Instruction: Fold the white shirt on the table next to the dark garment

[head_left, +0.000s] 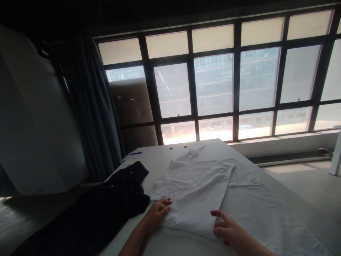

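White garment (197, 209), lower centre, seemingly being straightened; left hand (157, 212) curled at edge, hold unclear; right hand (227, 227) part-open, no hold visible; next calls for even grip.

No text was readable
No words, brands or numbers could be made out — any marks on the paper (143, 154) atop the tabletop (157, 155) were too small.

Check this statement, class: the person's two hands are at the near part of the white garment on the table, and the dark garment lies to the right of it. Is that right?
Not quite: the head view shows the dark garment to the left of the white garment, not the right. The rest stands.
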A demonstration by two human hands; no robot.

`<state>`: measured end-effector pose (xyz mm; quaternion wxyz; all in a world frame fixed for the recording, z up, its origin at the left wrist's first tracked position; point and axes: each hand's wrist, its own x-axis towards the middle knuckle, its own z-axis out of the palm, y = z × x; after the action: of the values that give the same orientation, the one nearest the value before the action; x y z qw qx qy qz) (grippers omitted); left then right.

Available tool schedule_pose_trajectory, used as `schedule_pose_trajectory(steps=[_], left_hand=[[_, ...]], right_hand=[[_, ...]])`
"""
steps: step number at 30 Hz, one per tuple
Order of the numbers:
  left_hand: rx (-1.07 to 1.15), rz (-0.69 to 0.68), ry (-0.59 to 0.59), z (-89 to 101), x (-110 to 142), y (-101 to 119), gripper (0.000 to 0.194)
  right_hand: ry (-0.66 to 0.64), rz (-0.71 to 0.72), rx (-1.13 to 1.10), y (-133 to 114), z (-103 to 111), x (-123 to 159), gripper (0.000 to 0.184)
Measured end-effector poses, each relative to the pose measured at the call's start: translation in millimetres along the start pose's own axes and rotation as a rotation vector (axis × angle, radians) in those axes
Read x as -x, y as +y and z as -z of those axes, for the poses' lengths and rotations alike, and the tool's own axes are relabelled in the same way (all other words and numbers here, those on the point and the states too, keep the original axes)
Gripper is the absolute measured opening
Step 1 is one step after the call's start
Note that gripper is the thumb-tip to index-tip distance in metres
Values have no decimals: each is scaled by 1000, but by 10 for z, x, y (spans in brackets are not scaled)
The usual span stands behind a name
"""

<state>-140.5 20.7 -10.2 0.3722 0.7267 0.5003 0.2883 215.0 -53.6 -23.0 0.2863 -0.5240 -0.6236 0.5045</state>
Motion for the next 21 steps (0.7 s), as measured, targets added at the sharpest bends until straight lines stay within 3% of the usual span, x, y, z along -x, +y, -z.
schedule_pose_trajectory(steps=[4,9,12,15,21], left_hand=[[8,-4,-53,58,6,4,53],[-25,16,-177,163,37,126,48],[-196,58,-224,215,71,276,38],[-475,165,-214,265,122,416,21],[-672,284,-168,341,235,568,18]], right_hand=[[-38,113,203,-215,93,201,45],[-110,62,267,-386,272,337,47],[-283,38,159,-484,438,369,54],[-400,47,283,-605,567,437,51],[-434,193,519,-651,603,552,53]])
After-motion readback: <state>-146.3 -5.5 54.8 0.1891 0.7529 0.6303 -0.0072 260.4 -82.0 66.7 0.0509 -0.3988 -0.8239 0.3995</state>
